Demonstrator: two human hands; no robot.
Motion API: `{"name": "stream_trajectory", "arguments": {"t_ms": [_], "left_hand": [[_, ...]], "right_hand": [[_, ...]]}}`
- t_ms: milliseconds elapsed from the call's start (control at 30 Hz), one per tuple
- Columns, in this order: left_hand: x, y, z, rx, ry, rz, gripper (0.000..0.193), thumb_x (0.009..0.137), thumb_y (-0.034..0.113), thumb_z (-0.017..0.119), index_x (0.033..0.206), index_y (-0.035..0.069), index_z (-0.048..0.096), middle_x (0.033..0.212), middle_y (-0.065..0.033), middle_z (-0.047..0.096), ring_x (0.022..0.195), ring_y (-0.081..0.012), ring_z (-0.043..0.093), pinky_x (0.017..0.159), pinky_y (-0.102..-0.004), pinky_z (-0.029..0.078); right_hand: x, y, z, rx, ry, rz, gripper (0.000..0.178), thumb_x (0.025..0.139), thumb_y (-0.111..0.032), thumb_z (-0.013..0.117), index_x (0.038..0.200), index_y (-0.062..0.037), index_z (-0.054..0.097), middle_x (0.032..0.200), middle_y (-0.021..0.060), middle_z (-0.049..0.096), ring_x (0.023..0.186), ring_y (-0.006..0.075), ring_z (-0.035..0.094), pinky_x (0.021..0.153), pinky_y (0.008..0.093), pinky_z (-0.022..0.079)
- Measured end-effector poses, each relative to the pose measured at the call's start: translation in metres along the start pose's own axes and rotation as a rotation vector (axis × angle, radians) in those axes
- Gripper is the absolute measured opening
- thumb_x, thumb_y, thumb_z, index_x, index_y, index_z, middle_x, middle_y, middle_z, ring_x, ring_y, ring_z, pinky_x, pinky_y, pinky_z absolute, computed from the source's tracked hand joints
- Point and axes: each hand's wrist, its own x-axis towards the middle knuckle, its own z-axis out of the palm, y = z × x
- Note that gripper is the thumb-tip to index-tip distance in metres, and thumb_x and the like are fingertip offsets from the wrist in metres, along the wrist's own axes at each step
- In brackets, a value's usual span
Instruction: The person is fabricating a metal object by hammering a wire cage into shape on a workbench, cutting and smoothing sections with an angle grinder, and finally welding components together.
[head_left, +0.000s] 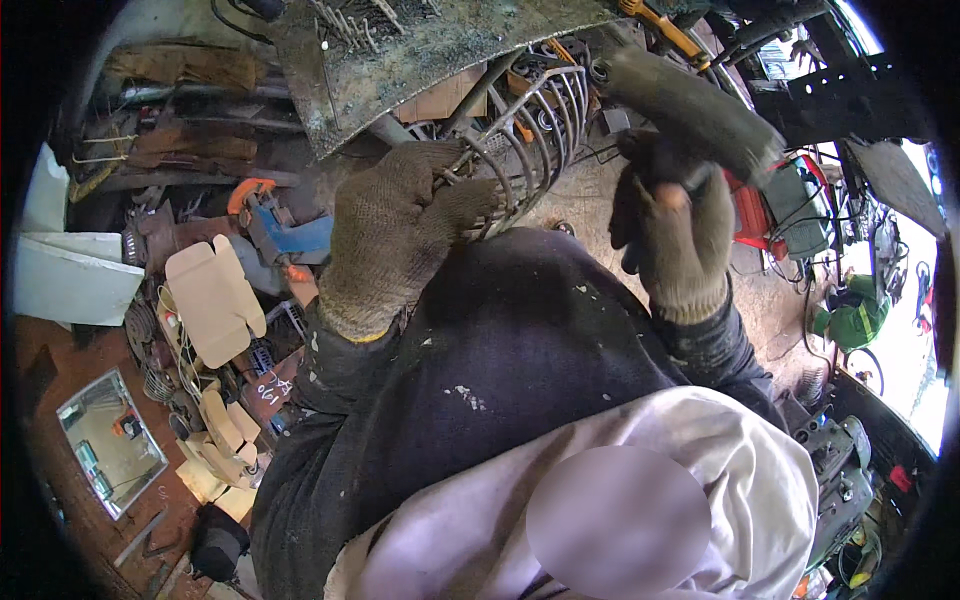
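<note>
Just off the near edge of a grimy metal tabletop (440,50), a cage-like frame of curved metal bars (541,150) is sitting between the person's two gloved hands, out in front of the dark-clothed lap (530,330). The left hand (395,235) is gripping it at its near end, fingers wrapped around the bars; whether the frame is also resting against the lap, I cannot tell. The right hand (685,225) is making a fist and seems to be gripping a hammer (695,110), whose thick, blurred head is showing above the knuckles; its handle is hidden.

As for progress, the ribs are already standing bent and joined into one piece, so the basic form is looking done. With the hammer up beside it and the left grip bracing it, the work is seemingly still going on; how much shaping is remaining, the view is not showing.

Lengthwise, the frame is running from the left hand up and to the right, its far end pointing away from the body and toward the hammer's head. The ribs are curving across that long axis, bowing out toward the right. The hammer's head is slanting the other way, from upper left to lower right.
</note>
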Motion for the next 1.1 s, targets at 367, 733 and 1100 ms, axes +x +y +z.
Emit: {"name": "stream_trajectory", "arguments": {"t_ms": [367, 733, 1100], "left_hand": [[0.000, -0.004, -0.011, 0.125, -0.055, 0.032, 0.044, 0.088, 0.044, 0.071, 0.099, 0.001, 0.070, 0.077, -0.0114, 0.069, 0.068, -0.0178, 0.066, 0.058, -0.0339, 0.050], [0.003, -0.006, -0.010, 0.083, 0.028, -0.011, 0.042, 0.083, 0.043, 0.073, 0.091, 0.002, 0.072, 0.072, -0.0109, 0.067, 0.063, -0.0177, 0.065, 0.057, -0.0328, 0.049], [-0.014, -0.034, -0.012, -0.544, 0.056, -0.103, 0.030, 0.083, 0.023, 0.079, 0.095, -0.002, 0.067, 0.074, -0.0068, 0.067, 0.064, -0.0110, 0.065, 0.056, -0.0260, 0.050]], "right_hand": [[-0.025, 0.000, -0.003, 0.438, 0.099, 0.215, 0.046, 0.095, -0.021, 0.062, 0.131, 0.0032, 0.049, 0.118, 0.0169, 0.062, 0.109, 0.0274, 0.060, 0.092, 0.0379, 0.048], [-0.017, 0.003, 0.009, -0.050, -0.077, -0.030, 0.039, 0.097, -0.024, 0.057, 0.124, 0.0039, 0.053, 0.096, 0.0136, 0.065, 0.080, 0.0255, 0.064, 0.071, 0.0376, 0.049], [0.022, 0.052, -0.020, -0.197, 0.270, 0.166, 0.038, 0.103, -0.032, 0.054, 0.125, -0.0017, 0.058, 0.095, 0.0008, 0.065, 0.079, 0.0082, 0.059, 0.068, 0.0235, 0.048]]}}
